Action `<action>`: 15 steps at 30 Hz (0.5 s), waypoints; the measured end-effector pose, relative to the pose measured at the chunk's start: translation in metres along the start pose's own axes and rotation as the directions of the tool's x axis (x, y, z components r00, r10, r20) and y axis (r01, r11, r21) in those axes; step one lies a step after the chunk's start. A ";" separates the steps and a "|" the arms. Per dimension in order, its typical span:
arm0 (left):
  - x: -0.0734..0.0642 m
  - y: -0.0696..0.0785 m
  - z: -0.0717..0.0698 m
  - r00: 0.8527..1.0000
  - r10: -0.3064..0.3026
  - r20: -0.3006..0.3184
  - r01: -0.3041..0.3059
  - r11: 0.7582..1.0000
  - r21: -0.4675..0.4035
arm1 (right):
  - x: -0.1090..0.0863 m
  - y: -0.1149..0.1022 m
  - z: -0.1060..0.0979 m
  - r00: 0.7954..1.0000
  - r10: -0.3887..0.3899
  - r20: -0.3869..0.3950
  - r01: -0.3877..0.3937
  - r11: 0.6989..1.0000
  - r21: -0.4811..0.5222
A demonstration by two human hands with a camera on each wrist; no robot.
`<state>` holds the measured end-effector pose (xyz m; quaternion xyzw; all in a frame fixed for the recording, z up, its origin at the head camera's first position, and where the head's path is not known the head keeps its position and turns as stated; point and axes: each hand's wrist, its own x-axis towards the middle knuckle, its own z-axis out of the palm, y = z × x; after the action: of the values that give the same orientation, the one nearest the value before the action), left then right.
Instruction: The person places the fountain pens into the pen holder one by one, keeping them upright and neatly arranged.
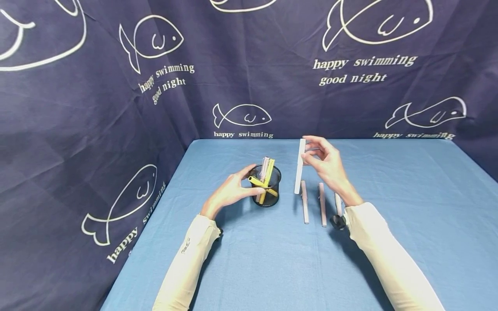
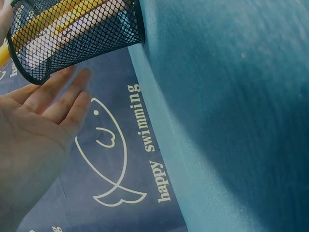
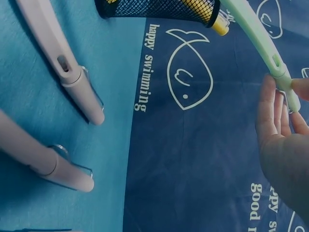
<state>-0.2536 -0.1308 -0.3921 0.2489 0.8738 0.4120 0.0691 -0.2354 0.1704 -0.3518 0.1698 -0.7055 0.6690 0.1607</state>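
A black mesh pen holder [image 1: 274,186] stands on the table with yellow pens [image 1: 270,169] and a pale pink pen [image 1: 265,167] in it. My left hand [image 1: 230,190] holds it from the left, thumb across the near side, fingers round the far side; the left wrist view shows the mesh wall [image 2: 91,34] right by the fingers [image 2: 72,104]. My right hand [image 1: 326,164] pinches a pale green pen [image 3: 256,36] by its capped end, between thumb and fingers. That pen [image 1: 299,168] hangs nearly upright in the air, right of the holder.
Two pale pink pens, a left one [image 1: 305,203] and a right one [image 1: 323,205], lie side by side below the right hand. Another pale pen [image 1: 338,203] lies partly behind the right wrist. A dark blue fish-print cloth [image 1: 249,77] hangs behind the blue table [image 1: 264,259].
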 end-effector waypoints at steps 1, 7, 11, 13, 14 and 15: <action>0.000 0.000 0.000 1.000 -0.001 -0.001 0.001 1.000 0.001 | 0.001 0.000 0.001 1.000 -0.002 0.002 0.002 1.000 0.004; 0.001 0.001 0.001 1.000 0.000 -0.001 0.000 1.000 0.006 | 0.003 0.001 0.005 1.000 -0.022 0.009 0.021 0.999 0.030; 0.001 0.001 0.000 1.000 0.003 -0.002 -0.003 1.000 0.006 | 0.004 0.001 0.008 1.000 -0.029 0.008 0.029 0.999 0.023; 0.000 0.000 0.000 1.000 0.001 -0.002 -0.001 1.000 0.005 | 0.005 0.001 0.009 0.999 -0.033 0.006 0.033 0.999 0.024; 0.000 0.000 0.000 1.000 -0.001 -0.001 0.001 1.000 0.007 | 0.005 0.001 0.010 0.999 -0.036 0.004 0.036 0.999 0.031; 0.000 0.000 0.000 1.000 -0.001 -0.001 0.001 1.000 0.007 | 0.006 0.001 0.011 0.999 -0.039 0.002 0.039 0.998 0.039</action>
<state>-0.2537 -0.1306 -0.3919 0.2484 0.8754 0.4091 0.0682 -0.2411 0.1598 -0.3506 0.1877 -0.6893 0.6789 0.1694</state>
